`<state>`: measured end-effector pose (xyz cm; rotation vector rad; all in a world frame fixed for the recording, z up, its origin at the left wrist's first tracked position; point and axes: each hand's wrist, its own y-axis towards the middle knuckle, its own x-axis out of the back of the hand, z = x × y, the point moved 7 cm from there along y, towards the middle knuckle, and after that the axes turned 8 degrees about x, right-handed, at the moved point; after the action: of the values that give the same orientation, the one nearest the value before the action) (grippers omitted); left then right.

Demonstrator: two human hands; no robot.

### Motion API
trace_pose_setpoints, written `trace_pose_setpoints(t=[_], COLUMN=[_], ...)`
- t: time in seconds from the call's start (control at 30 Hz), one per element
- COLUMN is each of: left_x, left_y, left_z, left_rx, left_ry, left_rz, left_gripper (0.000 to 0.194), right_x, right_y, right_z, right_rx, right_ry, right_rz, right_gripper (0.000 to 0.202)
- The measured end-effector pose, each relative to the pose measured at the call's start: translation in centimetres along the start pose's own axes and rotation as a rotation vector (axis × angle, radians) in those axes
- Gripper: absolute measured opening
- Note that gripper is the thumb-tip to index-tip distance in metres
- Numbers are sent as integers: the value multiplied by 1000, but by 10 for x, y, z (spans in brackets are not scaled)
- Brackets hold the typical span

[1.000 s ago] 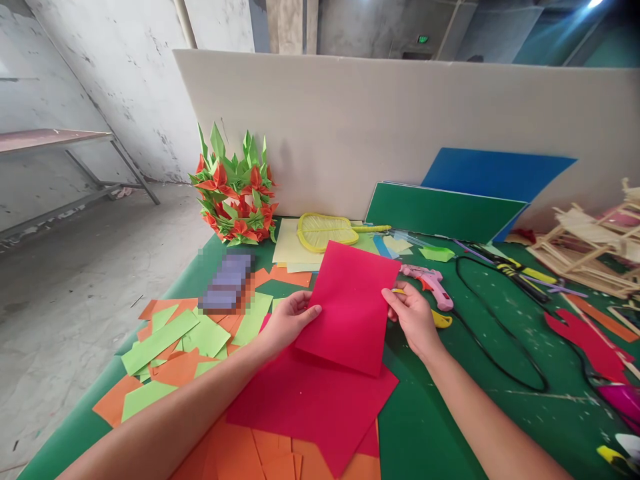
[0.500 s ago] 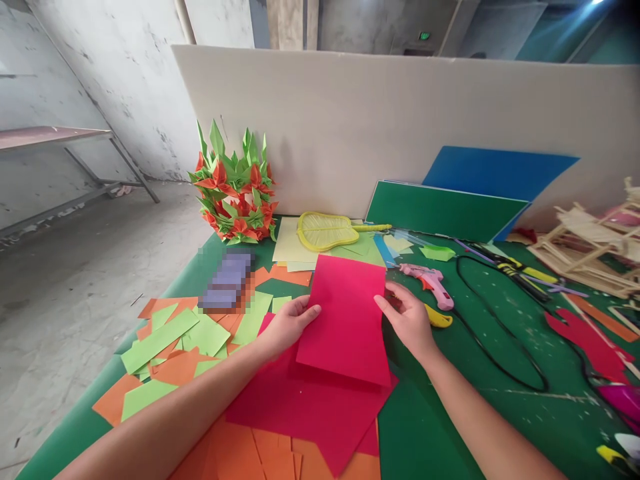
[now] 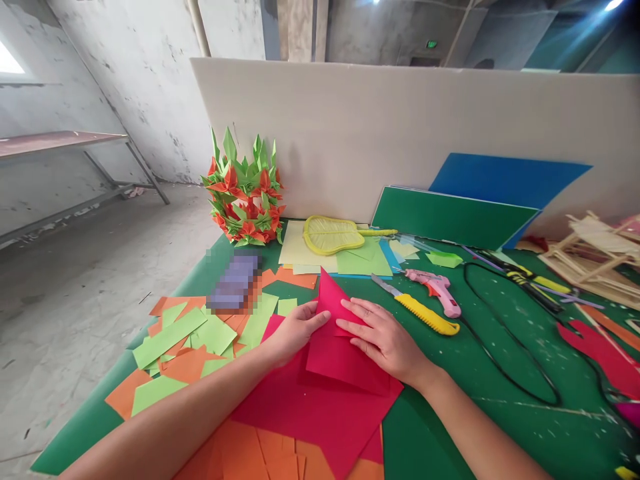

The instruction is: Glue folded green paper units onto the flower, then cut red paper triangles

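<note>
Across the green table [image 3: 425,440], the smooth crimson sheet [image 3: 335,360] lies over larger red paper [image 3: 280,400]; open a moment ago, it now has a flap turned to a sharp peak, so folding seems under way. The left hand [image 3: 295,330] pinches the sheet's left edge, while the right hand [image 3: 383,333] spreads its fingers flat on the fold. Beyond the sheet, leftward, stands spiky paper origami [image 3: 245,193]; rightward lies a ridged yellow craft knife [image 3: 425,315].

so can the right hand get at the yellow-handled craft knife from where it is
Probably yes: the yellow-handled craft knife lies uncovered on the green tabletop, just beyond the right hand, though that hand is on the folded red paper sheet.
</note>
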<state>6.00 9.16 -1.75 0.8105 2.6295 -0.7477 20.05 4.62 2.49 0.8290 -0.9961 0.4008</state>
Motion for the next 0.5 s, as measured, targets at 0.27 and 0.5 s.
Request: trace_pose_setpoints(t=[0.27, 0.5], left_x=[-5, -3], left_y=[-3, -4], left_z=[-1, 0], left_rx=[-8, -11], left_ry=[88, 163], left_rz=[44, 16], left_gripper=[42, 39], right_x=[6, -15], right_y=[-12, -19], right_z=[-32, -40], right_rx=[-429, -663], right_ry=[753, 1339], right_rz=[-332, -337], right_gripper=[40, 48])
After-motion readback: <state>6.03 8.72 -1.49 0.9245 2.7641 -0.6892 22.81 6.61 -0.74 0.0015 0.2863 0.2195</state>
